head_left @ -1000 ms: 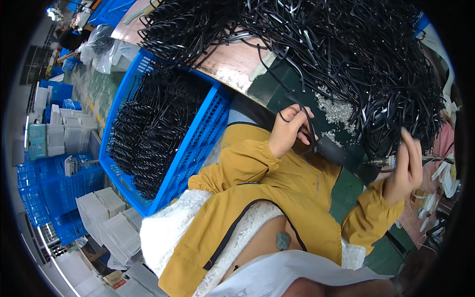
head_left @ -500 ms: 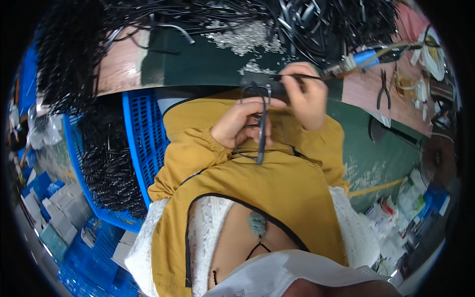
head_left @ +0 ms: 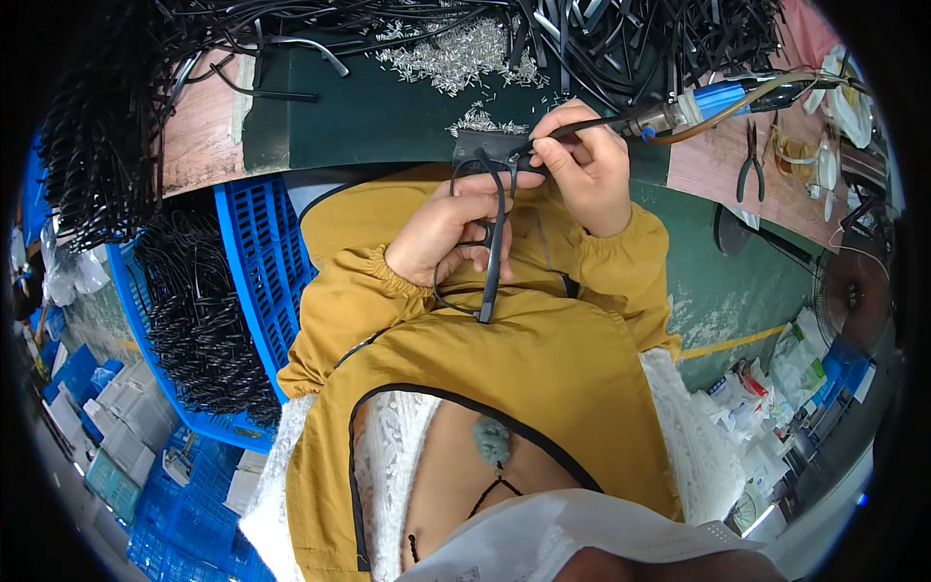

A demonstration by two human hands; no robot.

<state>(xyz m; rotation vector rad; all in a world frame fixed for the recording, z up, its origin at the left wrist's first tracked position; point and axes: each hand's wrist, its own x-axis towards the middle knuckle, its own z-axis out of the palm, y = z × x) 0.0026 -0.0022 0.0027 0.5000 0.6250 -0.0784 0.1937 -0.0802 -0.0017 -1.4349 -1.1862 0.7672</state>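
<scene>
My left hand [head_left: 427,233] is closed around a black eyeglass frame [head_left: 493,262], held over my lap at the table edge. One temple of it points down toward me. My right hand [head_left: 596,179] pinches a separate black eyeglass temple [head_left: 593,124], whose near end meets the frame's corner by a small dark block [head_left: 475,145] on the table edge. Whether the two parts are joined there I cannot tell. Just beyond the block lies a small heap of tiny silvery screws or pins [head_left: 485,120].
A larger heap of silvery pieces [head_left: 451,53] and many black temples [head_left: 621,48] cover the far table. A blue-banded powered screwdriver [head_left: 718,99] with a hose and pliers [head_left: 749,179] lie at right. At left stands a blue basket [head_left: 262,272] beside dense black frames [head_left: 199,320].
My right hand has moved slightly up and left, bringing the temple's near end up to the frame. The left hand still holds the frame. The whole view has shifted a little.
</scene>
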